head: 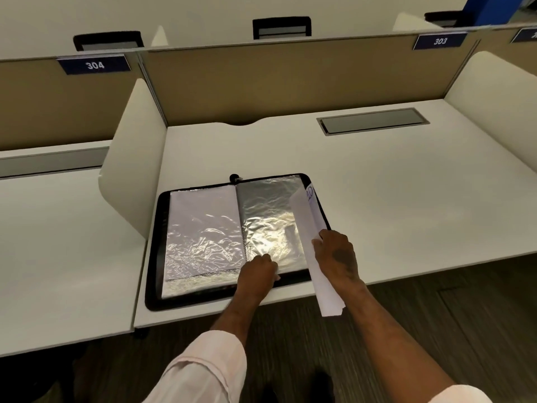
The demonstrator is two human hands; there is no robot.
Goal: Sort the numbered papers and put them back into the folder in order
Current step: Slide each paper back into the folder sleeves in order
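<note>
A black zip folder (157, 228) lies open near the front edge of the white desk (406, 199), showing crinkled clear plastic sleeves (270, 216) on both sides. My left hand (257, 274) pinches the bottom edge of the right-hand sleeve. My right hand (338, 254) grips a stack of white papers (302, 216) at the folder's right edge, tilted up on their side. Blue handwriting shows on a sheet at the top of the stack. The lower end of the papers hangs past the desk's front edge.
Beige partition panels (290, 82) with number plates 304 and 303 stand behind the desk. White side dividers (133, 170) flank it. A grey cable hatch (372, 120) sits at the back right. Dark carpet lies below.
</note>
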